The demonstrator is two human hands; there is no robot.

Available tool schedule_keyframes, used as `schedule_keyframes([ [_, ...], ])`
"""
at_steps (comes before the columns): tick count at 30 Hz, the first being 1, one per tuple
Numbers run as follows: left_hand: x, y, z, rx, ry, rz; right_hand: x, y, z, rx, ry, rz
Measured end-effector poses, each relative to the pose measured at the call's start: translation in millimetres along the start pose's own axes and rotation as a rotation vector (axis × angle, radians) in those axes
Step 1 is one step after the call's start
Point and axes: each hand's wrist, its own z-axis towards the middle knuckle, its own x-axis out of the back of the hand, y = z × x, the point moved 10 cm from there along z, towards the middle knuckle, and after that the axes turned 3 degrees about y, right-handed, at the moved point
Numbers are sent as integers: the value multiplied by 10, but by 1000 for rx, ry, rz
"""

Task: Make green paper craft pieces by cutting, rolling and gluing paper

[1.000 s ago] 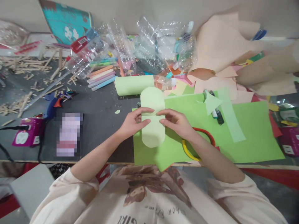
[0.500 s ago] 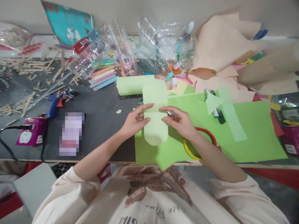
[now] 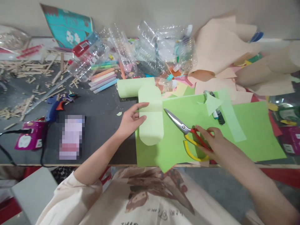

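My left hand [image 3: 130,120] pinches a pale green paper strip with rounded ends [image 3: 151,122] by its left edge, holding it above a large green sheet [image 3: 248,131] on the table. My right hand [image 3: 212,140] is off to the right, its fingers curled around the red and yellow handles of a pair of scissors [image 3: 187,131]. The scissors lie on the green sheet with their closed blades pointing up-left towards the strip.
A rolled pale green paper [image 3: 132,87] lies behind the strip. Crushed clear plastic bottles [image 3: 150,50], coloured markers [image 3: 103,78], wooden sticks [image 3: 25,78], a blue glue gun [image 3: 56,104], a purple box [image 3: 27,136] and beige paper sheets [image 3: 225,47] crowd the dark table [image 3: 100,125].
My right hand let go of the paper strip, moved right and took hold of the scissors' handles. My left hand keeps the strip in nearly the same place.
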Motion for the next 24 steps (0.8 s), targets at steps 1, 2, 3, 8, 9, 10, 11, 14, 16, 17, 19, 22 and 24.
schedule_keyframes([
  [1,4,13,3,-8,2,1,-5,-40,14,1,12,-43],
  [2,10,19,6,-11,6,4,-4,-90,40,7,14,-79],
  [3,19,18,9,-8,13,8,-2,-150,72,20,6,-104],
  [8,72,9,12,-25,63,39,50,-327,229,23,-18,-99],
  [9,80,20,9,-44,72,50,52,-322,245,7,-17,-80],
  [10,83,31,6,-62,76,62,49,-296,255,-19,-14,-57],
  [11,83,40,2,-75,77,75,43,-258,259,-45,-11,-29],
  [14,74,53,-9,-86,72,93,39,-104,268,-83,-1,139],
  [16,64,58,-13,-73,62,65,95,-3,291,-55,7,301],
  [17,59,64,-16,-66,57,45,154,44,308,-31,15,372],
  [19,43,79,-23,-57,41,13,328,134,347,19,49,444],
  [22,52,120,-44,-84,47,17,572,289,412,9,79,362],
  [24,86,138,-64,-118,79,43,637,316,459,30,34,290],
])
